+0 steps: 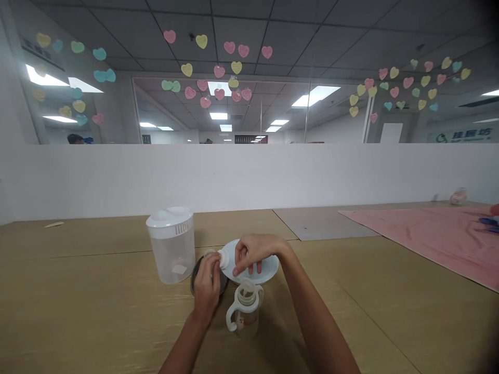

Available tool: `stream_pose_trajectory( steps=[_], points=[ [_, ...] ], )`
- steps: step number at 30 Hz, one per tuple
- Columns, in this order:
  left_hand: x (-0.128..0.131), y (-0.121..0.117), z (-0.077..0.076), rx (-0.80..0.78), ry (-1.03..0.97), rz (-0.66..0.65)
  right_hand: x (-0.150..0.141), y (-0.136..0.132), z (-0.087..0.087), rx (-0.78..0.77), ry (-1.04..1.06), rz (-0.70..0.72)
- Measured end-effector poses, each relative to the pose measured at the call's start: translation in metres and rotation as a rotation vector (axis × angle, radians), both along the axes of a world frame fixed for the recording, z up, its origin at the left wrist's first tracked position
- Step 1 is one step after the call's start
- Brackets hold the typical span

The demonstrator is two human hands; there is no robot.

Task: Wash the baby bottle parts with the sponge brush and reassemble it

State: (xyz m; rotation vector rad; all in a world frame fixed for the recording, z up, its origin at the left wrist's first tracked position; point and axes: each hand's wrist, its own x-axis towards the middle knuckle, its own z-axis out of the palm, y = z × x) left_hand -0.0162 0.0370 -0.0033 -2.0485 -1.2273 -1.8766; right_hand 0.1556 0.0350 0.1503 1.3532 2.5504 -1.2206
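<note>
Head view is looking down across a wooden table (pixel 81 296) toward a white partition (pixel 249 179). Well right of the grip, a pink cloth (pixel 432 241) is lying flat, with a blue object (pixel 485 222) cut off by the frame edge and too partial to name. Just left of the grip, a clear pitcher with a white lid (pixel 170 245) is standing upright, while a two-handled baby bottle (pixel 244 306) is standing just nearer the camera. A white plate (pixel 267 266) is lying beneath the right hand (pixel 255 254), and a dark round lid (pixel 198 278) is partly hidden beneath the left hand (pixel 205 285). Both hands are closing on a small white bottle (pixel 225 258), mostly hiding it: the left grip is curling around one end, and the right grip is arching over the rest with its fingers spread. How firmly either grip is pressing cannot be told.
</note>
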Motion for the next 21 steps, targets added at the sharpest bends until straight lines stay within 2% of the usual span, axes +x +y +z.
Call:
stream_pose_trajectory(
  steps=[3,7,10,15,19,21],
  points=[
    [0.005,-0.004,-0.003,0.119,0.085,-0.041,-0.002,0.007,-0.005,0.085,0.001,-0.087],
    [0.008,-0.007,-0.006,0.139,0.107,-0.053,-0.007,0.013,-0.011,0.183,0.043,-0.132],
    [0.008,-0.007,-0.006,0.142,0.085,-0.058,-0.011,0.013,-0.012,0.227,0.142,-0.108],
    [0.006,-0.003,-0.002,0.123,-0.046,-0.067,-0.015,0.016,-0.015,0.185,0.203,0.004],
    [0.005,0.0,-0.003,0.07,-0.147,-0.113,-0.018,0.023,-0.021,0.342,0.188,0.024],
    [0.005,-0.001,-0.003,0.033,-0.184,-0.129,-0.02,0.026,-0.024,0.368,0.188,0.045]
  ],
)
